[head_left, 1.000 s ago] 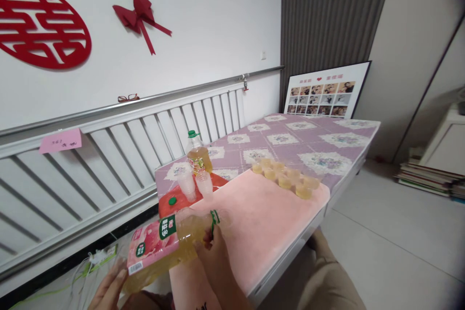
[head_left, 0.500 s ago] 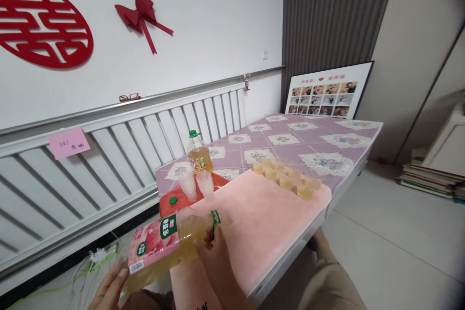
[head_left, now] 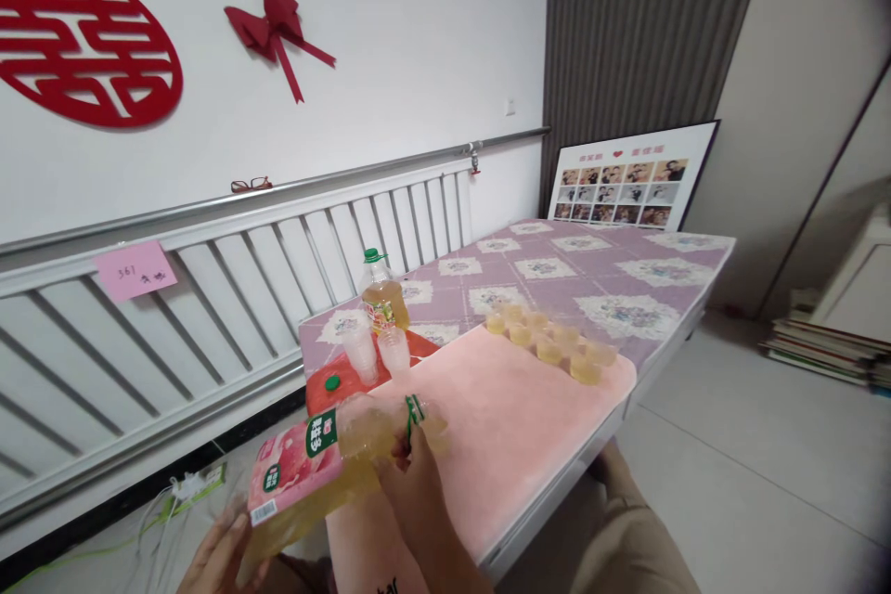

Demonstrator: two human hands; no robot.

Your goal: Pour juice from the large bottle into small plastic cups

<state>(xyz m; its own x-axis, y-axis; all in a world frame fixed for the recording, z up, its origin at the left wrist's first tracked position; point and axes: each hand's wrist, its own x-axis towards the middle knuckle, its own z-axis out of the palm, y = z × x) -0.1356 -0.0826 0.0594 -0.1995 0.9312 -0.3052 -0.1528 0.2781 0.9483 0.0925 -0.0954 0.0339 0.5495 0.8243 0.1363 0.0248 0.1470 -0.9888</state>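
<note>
A large juice bottle (head_left: 299,473) with a pink label lies tilted nearly on its side, its uncapped neck pointing right. Its base rests against my left hand (head_left: 221,549), whose fingers curl around it. At the neck, my right hand (head_left: 412,473) is closed on the green handle. By the bottle's mouth stands a clear plastic cup (head_left: 437,432) with some pale yellow juice in it. A green cap (head_left: 332,382) lies on the red cover. Close to it are two stacks of clear cups, a left stack (head_left: 360,355) and a right stack (head_left: 394,353).
Several cups of juice (head_left: 549,348) stand in rows on the far part of the pink mat (head_left: 480,427). A second, capped juice bottle (head_left: 384,297) stands behind the cup stacks. The radiator (head_left: 334,251) runs along the table's left side; cables (head_left: 171,501) lie on the floor.
The juice inside the bottle has shifted a little, with less of it in the upper side near the neck. Both hands keep nearly the same place.
</note>
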